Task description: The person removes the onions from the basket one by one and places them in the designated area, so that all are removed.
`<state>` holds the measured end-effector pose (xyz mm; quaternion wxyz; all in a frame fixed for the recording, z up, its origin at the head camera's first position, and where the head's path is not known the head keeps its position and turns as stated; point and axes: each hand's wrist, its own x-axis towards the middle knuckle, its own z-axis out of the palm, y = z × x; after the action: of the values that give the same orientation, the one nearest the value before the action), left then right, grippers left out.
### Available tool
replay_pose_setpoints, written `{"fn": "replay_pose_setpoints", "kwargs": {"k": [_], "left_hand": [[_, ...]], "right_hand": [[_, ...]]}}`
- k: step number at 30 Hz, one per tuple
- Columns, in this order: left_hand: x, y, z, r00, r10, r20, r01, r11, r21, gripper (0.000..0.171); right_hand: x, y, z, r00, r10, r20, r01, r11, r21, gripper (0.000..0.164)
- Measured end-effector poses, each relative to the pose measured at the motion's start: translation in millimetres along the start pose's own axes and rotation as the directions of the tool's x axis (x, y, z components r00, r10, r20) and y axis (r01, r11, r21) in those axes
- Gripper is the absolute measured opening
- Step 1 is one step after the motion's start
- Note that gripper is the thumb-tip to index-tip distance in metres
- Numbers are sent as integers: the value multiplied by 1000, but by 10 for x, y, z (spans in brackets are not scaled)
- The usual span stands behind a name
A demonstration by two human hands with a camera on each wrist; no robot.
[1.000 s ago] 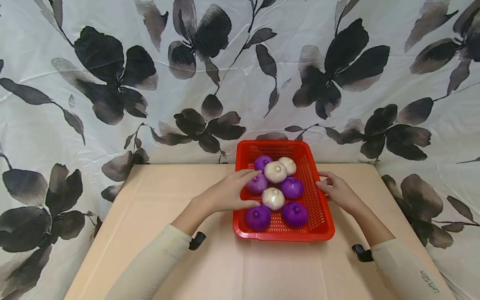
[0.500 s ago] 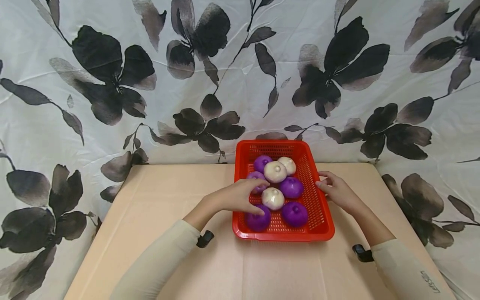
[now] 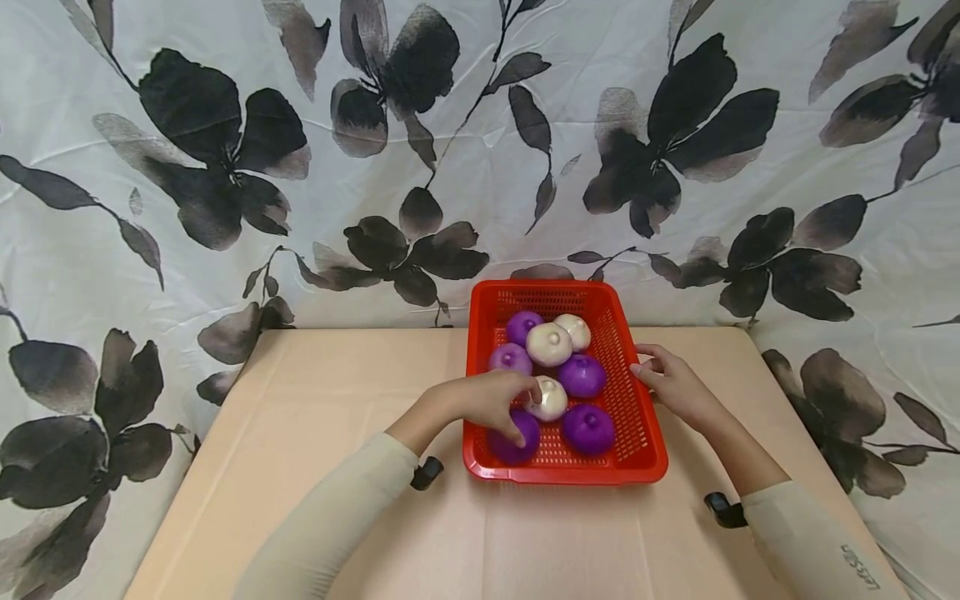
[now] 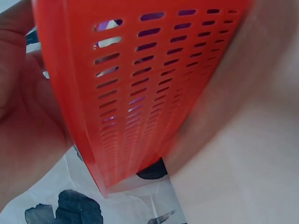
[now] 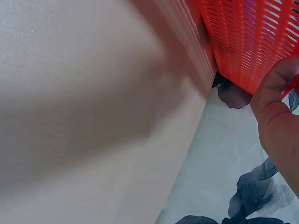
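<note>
A red plastic basket (image 3: 562, 473) holds several glossy purple and white onions, possibly toys. My left hand (image 3: 491, 404) reaches over the basket's left rim. Its thumb lies over the near-left purple onion (image 3: 516, 446), and the bent fingertips are at the white onion (image 3: 553, 400) beside it. No firm hold on either shows. In the left wrist view the basket's slotted wall (image 4: 135, 84) hides the fingertips. On the other side, my right hand (image 3: 675, 385) pinches the basket's right rim, thumb outside, as the right wrist view also shows.
The basket stands on a light beige tabletop (image 3: 360, 383), near its far edge. Behind the table hangs a white cloth (image 3: 525, 192) with dark flowers. A black wrist strap piece (image 3: 427, 473) sits at the left cuff, with another (image 3: 724, 510) at the right.
My left hand has come right and nearer, from the middle-left purple onion to the near-left one, its fingers bending more. The near white onion has shifted slightly right. My right hand keeps its place.
</note>
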<state>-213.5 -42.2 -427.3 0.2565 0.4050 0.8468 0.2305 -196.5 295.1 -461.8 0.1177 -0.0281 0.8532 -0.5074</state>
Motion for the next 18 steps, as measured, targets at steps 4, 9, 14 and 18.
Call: {"fn": "replay_pose_setpoints", "kwargs": {"k": [4,9,14,18], "left_hand": [[40,10,26,1000,-9,26,7,998,60,59],[71,29,72,998,-43,48,35,989,143,58],[79,65,107,992,-107,65,93,977,194,60],[86,84,140,985,-152,84,127,959,252,63]], "right_hand": [[-10,-7,3,1000,-4,-3,4,1000,4,58],[-2,2,5,1000,-7,-5,7,1000,6,56],[9,6,7,1000,-12,-5,12,1000,10,57],[5,-3,10,1000,-16,-6,16,1000,9,57]]}}
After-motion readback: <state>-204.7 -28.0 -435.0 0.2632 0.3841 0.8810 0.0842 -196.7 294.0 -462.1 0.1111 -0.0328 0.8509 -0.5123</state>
